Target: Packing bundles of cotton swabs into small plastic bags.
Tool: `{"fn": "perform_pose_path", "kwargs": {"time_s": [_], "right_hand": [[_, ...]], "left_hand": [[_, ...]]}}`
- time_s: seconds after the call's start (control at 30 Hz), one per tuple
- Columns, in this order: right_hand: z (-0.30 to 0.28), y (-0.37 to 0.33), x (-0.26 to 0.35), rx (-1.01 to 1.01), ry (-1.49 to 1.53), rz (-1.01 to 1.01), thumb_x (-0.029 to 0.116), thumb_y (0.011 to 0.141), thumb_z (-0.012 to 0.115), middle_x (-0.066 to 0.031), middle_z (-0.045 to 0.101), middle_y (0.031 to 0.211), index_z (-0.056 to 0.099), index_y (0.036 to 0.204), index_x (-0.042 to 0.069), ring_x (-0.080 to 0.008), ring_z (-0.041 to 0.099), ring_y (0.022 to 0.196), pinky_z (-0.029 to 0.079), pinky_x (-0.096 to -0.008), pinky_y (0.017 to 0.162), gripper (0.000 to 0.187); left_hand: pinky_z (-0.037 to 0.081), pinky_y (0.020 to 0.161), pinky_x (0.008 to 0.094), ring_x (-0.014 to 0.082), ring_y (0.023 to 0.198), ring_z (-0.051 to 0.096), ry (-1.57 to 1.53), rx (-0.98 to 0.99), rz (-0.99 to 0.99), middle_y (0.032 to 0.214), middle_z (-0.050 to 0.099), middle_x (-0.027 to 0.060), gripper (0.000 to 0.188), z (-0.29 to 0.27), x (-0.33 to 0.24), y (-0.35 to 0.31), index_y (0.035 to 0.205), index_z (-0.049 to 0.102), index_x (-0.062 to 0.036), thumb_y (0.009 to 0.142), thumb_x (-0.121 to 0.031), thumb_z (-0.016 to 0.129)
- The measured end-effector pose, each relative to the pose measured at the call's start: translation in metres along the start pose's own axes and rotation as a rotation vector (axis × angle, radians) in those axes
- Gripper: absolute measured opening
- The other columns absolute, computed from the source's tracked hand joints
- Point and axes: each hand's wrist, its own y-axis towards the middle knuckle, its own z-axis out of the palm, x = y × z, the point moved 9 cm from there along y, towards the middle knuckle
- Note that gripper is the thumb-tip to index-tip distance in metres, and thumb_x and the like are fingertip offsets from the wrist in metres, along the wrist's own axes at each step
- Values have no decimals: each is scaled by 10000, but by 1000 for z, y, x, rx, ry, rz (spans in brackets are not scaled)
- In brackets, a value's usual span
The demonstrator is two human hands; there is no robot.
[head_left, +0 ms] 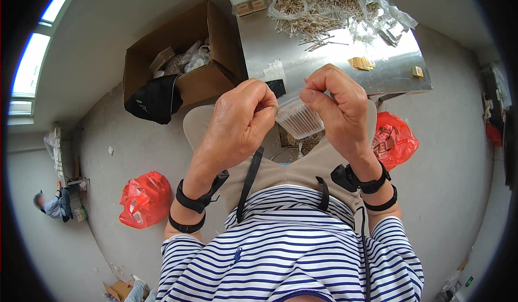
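i have the clear plastic pack (300,123) over the wearer's lap (322,157): left hand (238,119) pinching its edge, right hand (341,101) curled beside it, grip unclear. i'd keep it level, squeezing lightly.

Worktop (258,45): bare metal, smooth, shiny, strong glare. Tub (300,125): thin see-through plastic, slight gloss. Sticks (305,25): look like wood, matt. Clear bag (400,17) by them: crinkled glossy plastic film. Box (147,53): plain matt cardboard. Red bags (144,197) (406,138): thin, wrinkled, shiny plastic. Shirt (291,226), trousers (208,126): soft matt cloth. Floor (113,167): smooth, dull finish.
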Motion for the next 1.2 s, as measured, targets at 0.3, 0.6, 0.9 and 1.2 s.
{"fn": "perform_pose_path", "kwargs": {"time_s": [0.3, 0.6, 0.9, 1.2], "right_hand": [[-9, -9, -59, -39, 522, 567, 55, 883, 623, -2, 625, 737, 662, 831, -10, -83, 559, 686, 453, -240, 615, 92], [50, -48, -90, 91, 1084, 996, 87, 928, 600, -50, 646, 827, 648, 897, -35, -121, 630, 729, 520, -241, 693, 135], [27, -41, -60, 43, 904, 620, 176, 940, 630, -81, 652, 1144, 659, 1185, -13, -139, 591, 1057, 463, -284, 937, 311], [4, -27, -16, 52, 233, 150, -55, 716, 739, -50, 699, 970, 733, 1016, 60, -172, 616, 889, 495, -286, 774, 322]], "left_hand": [[432, 664, 276, 169, 737, 533, 19, -72, -5, 827, 585, 69, 100, -16, 19, -12, 859, 607, 2, 769, -19, 645], [502, 828, 344, 237, 931, 645, 416, -139, 628, 1023, 685, 64, 351, 3, -47, -14, 1021, 737, -53, 673, -25, 766], [472, 763, 246, 112, 827, 589, -454, -203, -46, 902, 667, 43, 185, 10, 41, -14, 947, 698, -10, 779, 60, 732], [479, 808, 255, 125, 902, 611, -393, -281, 88, 988, 670, 36, 332, 4, 10, -10, 1030, 721, -39, 711, -15, 809]]}}
